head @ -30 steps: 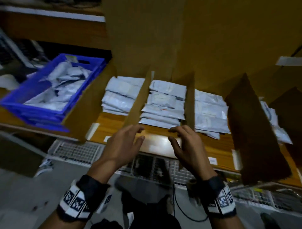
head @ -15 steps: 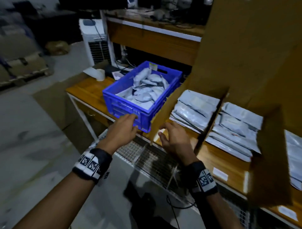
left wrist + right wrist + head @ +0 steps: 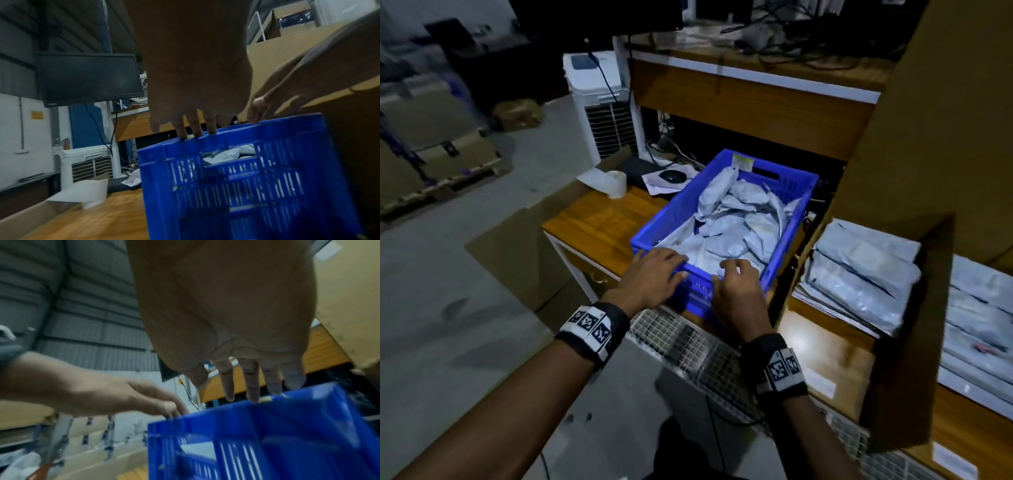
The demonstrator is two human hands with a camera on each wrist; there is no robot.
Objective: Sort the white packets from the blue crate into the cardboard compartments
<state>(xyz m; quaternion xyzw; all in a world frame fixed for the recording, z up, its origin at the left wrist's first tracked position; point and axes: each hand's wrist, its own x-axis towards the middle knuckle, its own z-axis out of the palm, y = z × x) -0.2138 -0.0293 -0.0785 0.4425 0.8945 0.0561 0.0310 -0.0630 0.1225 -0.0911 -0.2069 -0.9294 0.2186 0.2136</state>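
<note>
Reaching over the near rim of a blue crate (image 3: 796, 219), two bare hands arrive above a loose heap of white packets (image 3: 736, 219). The crate sits on a wooden bench (image 3: 599, 219), just left of the cardboard compartments (image 3: 900, 329), where flat stacks of packets (image 3: 859, 277) already lie. Doing this step well likely means singling out one top packet and pinching it by an edge, since the slick pouches overlap. The left hand (image 3: 654, 270) lies flat, fingers straight, tips resting on the rim. The right hand (image 3: 738, 284) spreads relaxed fingers (image 3: 252, 386) just past the rim, holding nothing; whether they touch a packet cannot be told.
</note>
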